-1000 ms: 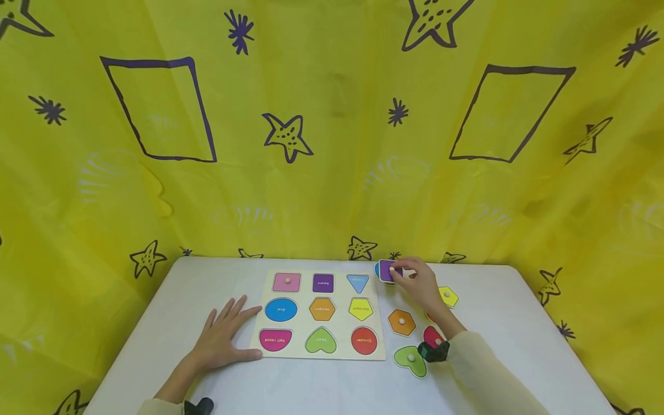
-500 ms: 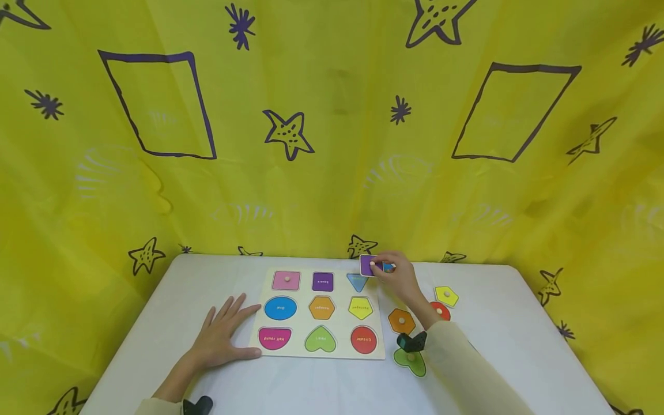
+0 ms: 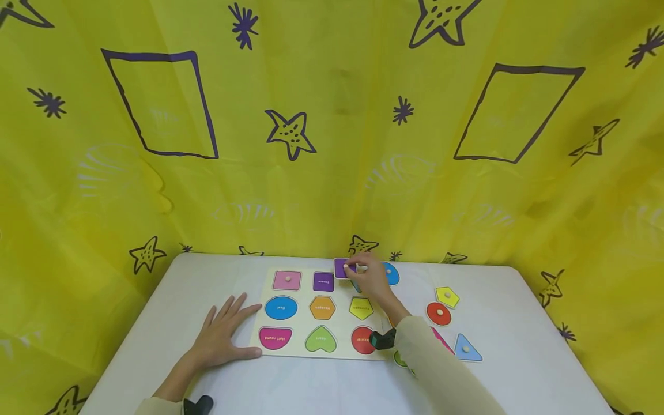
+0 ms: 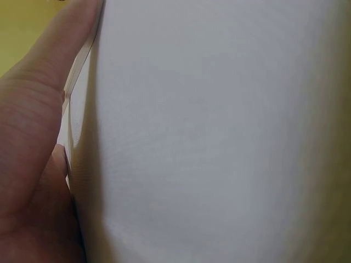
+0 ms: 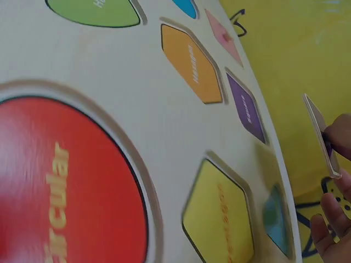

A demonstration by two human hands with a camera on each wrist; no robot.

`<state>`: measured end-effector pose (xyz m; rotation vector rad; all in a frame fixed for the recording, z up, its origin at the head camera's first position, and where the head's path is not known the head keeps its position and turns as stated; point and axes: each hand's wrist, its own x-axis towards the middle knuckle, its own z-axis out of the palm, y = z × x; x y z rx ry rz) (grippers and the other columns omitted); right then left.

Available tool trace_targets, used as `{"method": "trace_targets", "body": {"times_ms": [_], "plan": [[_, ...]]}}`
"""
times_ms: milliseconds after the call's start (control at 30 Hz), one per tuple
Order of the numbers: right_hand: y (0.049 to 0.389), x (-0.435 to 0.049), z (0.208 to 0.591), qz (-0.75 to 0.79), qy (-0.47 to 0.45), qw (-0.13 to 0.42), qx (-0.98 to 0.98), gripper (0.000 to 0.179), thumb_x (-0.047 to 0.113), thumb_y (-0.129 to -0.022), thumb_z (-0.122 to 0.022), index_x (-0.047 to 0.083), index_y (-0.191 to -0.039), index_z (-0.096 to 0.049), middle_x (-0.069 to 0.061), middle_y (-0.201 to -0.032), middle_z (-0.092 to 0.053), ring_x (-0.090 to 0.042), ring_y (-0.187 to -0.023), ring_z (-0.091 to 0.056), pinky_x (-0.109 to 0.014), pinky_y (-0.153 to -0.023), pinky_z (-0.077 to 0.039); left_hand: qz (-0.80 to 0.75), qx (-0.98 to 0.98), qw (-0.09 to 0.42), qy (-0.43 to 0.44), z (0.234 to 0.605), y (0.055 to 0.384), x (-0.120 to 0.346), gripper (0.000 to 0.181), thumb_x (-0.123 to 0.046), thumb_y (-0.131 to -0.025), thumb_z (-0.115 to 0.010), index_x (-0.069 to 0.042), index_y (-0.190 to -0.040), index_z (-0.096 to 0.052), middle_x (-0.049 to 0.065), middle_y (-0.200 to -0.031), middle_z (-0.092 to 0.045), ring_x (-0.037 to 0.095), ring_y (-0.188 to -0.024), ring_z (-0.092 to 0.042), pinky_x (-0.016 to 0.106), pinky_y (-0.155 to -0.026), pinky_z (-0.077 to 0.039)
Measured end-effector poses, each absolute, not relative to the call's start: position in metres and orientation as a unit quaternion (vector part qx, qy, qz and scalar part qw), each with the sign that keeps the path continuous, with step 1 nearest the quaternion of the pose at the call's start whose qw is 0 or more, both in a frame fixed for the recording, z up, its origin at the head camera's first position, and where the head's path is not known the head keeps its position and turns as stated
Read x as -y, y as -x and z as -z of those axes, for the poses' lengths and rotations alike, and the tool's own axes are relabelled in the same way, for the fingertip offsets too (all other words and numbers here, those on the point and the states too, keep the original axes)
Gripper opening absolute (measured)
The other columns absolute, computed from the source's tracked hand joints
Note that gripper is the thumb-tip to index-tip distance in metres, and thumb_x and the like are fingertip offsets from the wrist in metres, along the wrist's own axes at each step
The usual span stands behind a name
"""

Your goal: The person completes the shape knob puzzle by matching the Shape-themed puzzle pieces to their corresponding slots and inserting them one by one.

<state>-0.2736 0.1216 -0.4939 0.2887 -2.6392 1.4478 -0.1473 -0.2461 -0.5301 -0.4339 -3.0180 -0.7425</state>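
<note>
My right hand [image 3: 370, 279] pinches a purple square puzzle piece [image 3: 340, 268] by its small knob. The piece hovers over the far edge of a wooden shape board [image 3: 339, 328], just right of the purple recess marked Square [image 3: 324, 282]. In the right wrist view the same square piece [image 5: 318, 131] appears edge-on, raised off the board. A pink rectangle piece [image 3: 287, 280] sits in the board's far left recess. With fingers spread, my left hand [image 3: 220, 337] rests at the board's left side, thumb and index finger touching its edge.
Loose knobbed pieces lie right of the board: a blue one [image 3: 391, 273], a yellow pentagon [image 3: 447, 297], a red circle [image 3: 438, 314] and a blue triangle [image 3: 469, 348]. My right forearm partly covers a green piece [image 3: 400, 358]. A yellow curtain [image 3: 332, 190] hangs behind the white table [image 3: 218, 274].
My right hand has carried the purple square leftward, from above the blue piece to over the board's far edge. The left hand has stayed in place.
</note>
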Motion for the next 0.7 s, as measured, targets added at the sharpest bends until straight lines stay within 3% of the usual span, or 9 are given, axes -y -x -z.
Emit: {"method": "trace_targets", "body": {"times_ms": [233, 500, 700], "plan": [[0.277, -0.1, 0.509, -0.475, -0.097, 0.051, 0.873, 0.008, 0.015, -0.094, -0.076, 0.011, -0.101, -0.079, -0.01, -0.12, -0.064, -0.031, -0.111, -0.06, -0.045, -0.097, -0.055, 0.241, 0.96, 0.007, 0.14, 0.532, 0.148, 0.246, 0.099, -0.072, -0.068, -0.081, -0.023, -0.15, -0.054, 0.021, -0.163, -0.034, 0.05, -0.151, -0.019, 0.076, -0.116, -0.006], [0.275, -0.084, 0.52, -0.48, -0.092, 0.049, 0.871, 0.005, 0.012, -0.092, -0.078, 0.011, -0.097, -0.08, -0.01, -0.118, -0.067, -0.031, -0.111, -0.059, -0.05, -0.099, -0.05, 0.247, 0.957, 0.025, 0.149, 0.54, 0.149, 0.249, 0.098, -0.074, -0.068, -0.079, -0.026, -0.149, -0.054, 0.022, -0.162, -0.035, 0.05, -0.15, -0.02, 0.077, -0.114, -0.008], [0.276, -0.077, 0.528, -0.454, -0.087, 0.055, 0.885, 0.005, 0.015, -0.091, -0.078, 0.01, -0.093, -0.081, -0.011, -0.121, -0.066, -0.034, -0.12, -0.052, -0.054, -0.106, -0.04, 0.249, 0.957, 0.024, 0.15, 0.535, 0.147, 0.247, 0.096, -0.073, -0.069, -0.08, -0.026, -0.148, -0.054, 0.023, -0.162, -0.035, 0.051, -0.15, -0.021, 0.077, -0.115, -0.008]]}}
